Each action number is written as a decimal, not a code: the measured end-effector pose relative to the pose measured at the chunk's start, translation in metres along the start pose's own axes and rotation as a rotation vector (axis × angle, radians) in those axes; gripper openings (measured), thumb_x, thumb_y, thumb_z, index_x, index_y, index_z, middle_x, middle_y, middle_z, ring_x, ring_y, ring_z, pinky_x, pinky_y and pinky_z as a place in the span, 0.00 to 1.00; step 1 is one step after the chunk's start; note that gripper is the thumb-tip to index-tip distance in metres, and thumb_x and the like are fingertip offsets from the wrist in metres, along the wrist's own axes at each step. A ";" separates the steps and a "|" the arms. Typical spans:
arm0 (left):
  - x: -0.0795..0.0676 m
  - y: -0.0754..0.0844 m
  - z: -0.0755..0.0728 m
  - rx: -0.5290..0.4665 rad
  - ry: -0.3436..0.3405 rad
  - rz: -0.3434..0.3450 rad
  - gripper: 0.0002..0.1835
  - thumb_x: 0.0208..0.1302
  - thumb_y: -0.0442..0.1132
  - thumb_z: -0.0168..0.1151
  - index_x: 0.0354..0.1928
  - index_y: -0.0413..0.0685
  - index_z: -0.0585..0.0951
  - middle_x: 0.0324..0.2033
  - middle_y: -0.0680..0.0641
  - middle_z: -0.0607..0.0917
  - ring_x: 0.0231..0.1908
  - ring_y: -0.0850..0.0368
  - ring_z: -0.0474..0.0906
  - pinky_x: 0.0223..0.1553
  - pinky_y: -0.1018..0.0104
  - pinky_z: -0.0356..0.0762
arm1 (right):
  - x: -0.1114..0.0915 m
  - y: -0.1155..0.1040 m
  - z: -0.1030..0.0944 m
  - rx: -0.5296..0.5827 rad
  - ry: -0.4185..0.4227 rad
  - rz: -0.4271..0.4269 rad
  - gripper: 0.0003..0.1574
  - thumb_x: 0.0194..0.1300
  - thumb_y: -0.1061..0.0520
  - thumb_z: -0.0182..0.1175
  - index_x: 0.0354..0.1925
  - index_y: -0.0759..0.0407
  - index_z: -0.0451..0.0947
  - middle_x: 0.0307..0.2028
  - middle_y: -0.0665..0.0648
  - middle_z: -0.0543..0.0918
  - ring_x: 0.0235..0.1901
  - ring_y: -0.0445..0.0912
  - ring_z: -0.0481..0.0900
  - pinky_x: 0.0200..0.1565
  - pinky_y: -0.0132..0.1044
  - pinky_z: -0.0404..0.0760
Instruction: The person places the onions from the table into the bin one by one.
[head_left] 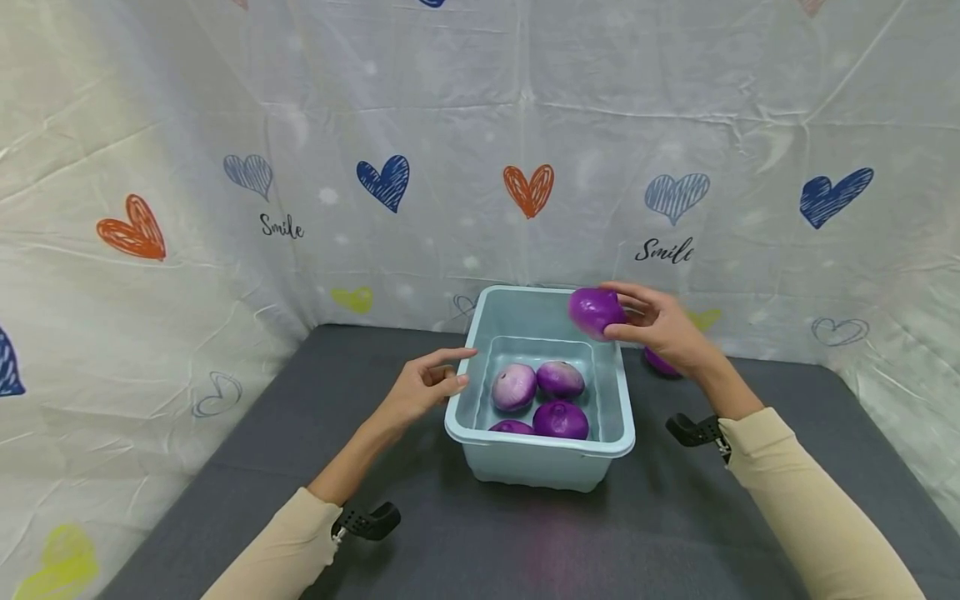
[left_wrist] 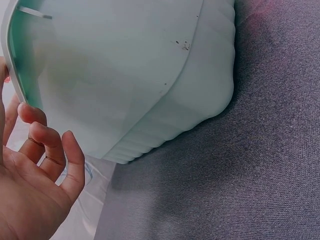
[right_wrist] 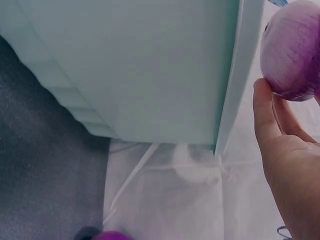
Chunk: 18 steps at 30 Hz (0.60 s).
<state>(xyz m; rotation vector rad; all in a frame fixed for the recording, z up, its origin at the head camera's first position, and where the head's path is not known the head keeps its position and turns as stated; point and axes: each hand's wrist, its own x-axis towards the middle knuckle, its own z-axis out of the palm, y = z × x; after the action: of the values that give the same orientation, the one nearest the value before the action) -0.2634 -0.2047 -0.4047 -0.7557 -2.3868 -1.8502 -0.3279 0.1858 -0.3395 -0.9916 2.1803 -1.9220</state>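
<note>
A purple onion (head_left: pixel 596 312) is held between the fingers and thumb of my right hand (head_left: pixel 660 327), over the back right rim of a light blue plastic basin (head_left: pixel 547 462). The right wrist view shows the same onion (right_wrist: pixel 292 50) at the fingertips, above the basin's rim. Several more onions (head_left: pixel 561 419) lie on the basin floor, one partly hidden by the front wall. My left hand (head_left: pixel 422 385) is at the basin's left rim, its fingers loosely bent; in the left wrist view the fingertips (left_wrist: pixel 31 114) are right at the rim.
Another purple onion (head_left: pixel 663 362) sits on the dark grey table (head_left: pixel 360 350) to the right of the basin, partly behind my right hand. Behind the table hangs a white plastic sheet (head_left: pixel 450 108) printed with hearts. Each wrist wears a black strap (head_left: pixel 367 522).
</note>
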 end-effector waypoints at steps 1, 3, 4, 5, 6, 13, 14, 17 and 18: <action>0.000 0.000 0.000 0.000 -0.001 0.001 0.24 0.73 0.36 0.63 0.68 0.41 0.76 0.24 0.26 0.68 0.23 0.57 0.65 0.29 0.64 0.68 | 0.001 0.000 0.001 0.007 -0.007 -0.004 0.38 0.66 0.68 0.67 0.72 0.61 0.70 0.65 0.66 0.72 0.60 0.56 0.75 0.52 0.42 0.80; 0.000 0.001 0.000 -0.003 0.000 0.001 0.24 0.73 0.36 0.63 0.68 0.42 0.77 0.24 0.26 0.68 0.23 0.57 0.65 0.29 0.64 0.68 | 0.002 0.000 0.003 0.014 -0.023 -0.012 0.38 0.66 0.69 0.67 0.72 0.63 0.68 0.65 0.66 0.72 0.60 0.56 0.75 0.52 0.43 0.80; 0.000 0.001 0.000 -0.003 -0.001 0.001 0.24 0.73 0.36 0.63 0.68 0.42 0.77 0.24 0.26 0.68 0.23 0.58 0.65 0.29 0.64 0.68 | 0.002 0.000 0.003 0.016 -0.031 -0.017 0.38 0.66 0.69 0.67 0.72 0.64 0.68 0.65 0.66 0.72 0.60 0.56 0.76 0.53 0.43 0.79; 0.000 0.001 0.001 -0.004 -0.001 0.002 0.24 0.73 0.36 0.63 0.68 0.42 0.77 0.24 0.26 0.68 0.23 0.58 0.65 0.29 0.64 0.68 | 0.002 0.001 0.004 0.021 -0.038 -0.021 0.38 0.67 0.69 0.66 0.72 0.65 0.67 0.65 0.65 0.72 0.60 0.57 0.75 0.53 0.43 0.79; 0.000 0.001 0.001 -0.006 -0.002 0.002 0.23 0.73 0.36 0.63 0.68 0.42 0.77 0.24 0.26 0.68 0.23 0.58 0.65 0.28 0.64 0.68 | 0.003 0.002 0.003 0.025 -0.049 -0.026 0.38 0.67 0.70 0.65 0.73 0.66 0.66 0.66 0.65 0.72 0.61 0.58 0.75 0.54 0.43 0.79; 0.000 0.000 0.001 -0.001 -0.006 0.004 0.24 0.73 0.36 0.63 0.68 0.41 0.76 0.24 0.25 0.66 0.23 0.56 0.65 0.29 0.62 0.67 | -0.005 0.009 -0.004 0.033 -0.058 -0.030 0.36 0.70 0.69 0.62 0.73 0.68 0.64 0.66 0.63 0.72 0.64 0.65 0.71 0.56 0.44 0.77; 0.000 0.000 0.001 -0.001 -0.004 0.002 0.24 0.73 0.36 0.63 0.68 0.42 0.76 0.24 0.25 0.66 0.23 0.55 0.65 0.29 0.61 0.67 | -0.007 0.010 -0.005 0.027 -0.052 -0.026 0.36 0.70 0.69 0.62 0.72 0.68 0.64 0.66 0.63 0.72 0.64 0.64 0.71 0.56 0.44 0.77; 0.000 -0.001 0.001 0.002 0.000 0.000 0.24 0.73 0.37 0.63 0.68 0.44 0.77 0.24 0.27 0.67 0.23 0.51 0.64 0.30 0.59 0.67 | -0.012 0.013 -0.010 0.013 -0.033 -0.013 0.35 0.71 0.68 0.62 0.72 0.68 0.64 0.66 0.67 0.71 0.63 0.62 0.72 0.56 0.43 0.77; -0.001 -0.001 0.000 0.002 0.001 0.001 0.23 0.73 0.37 0.63 0.68 0.44 0.77 0.23 0.29 0.67 0.23 0.50 0.64 0.30 0.58 0.67 | -0.014 0.014 -0.012 0.008 -0.027 -0.009 0.34 0.71 0.68 0.62 0.72 0.68 0.65 0.67 0.68 0.70 0.63 0.62 0.73 0.56 0.42 0.77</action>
<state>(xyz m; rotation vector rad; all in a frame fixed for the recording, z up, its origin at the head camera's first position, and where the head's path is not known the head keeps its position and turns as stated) -0.2633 -0.2050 -0.4063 -0.7547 -2.3875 -1.8466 -0.3281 0.2027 -0.3543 -1.0219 2.1551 -1.9086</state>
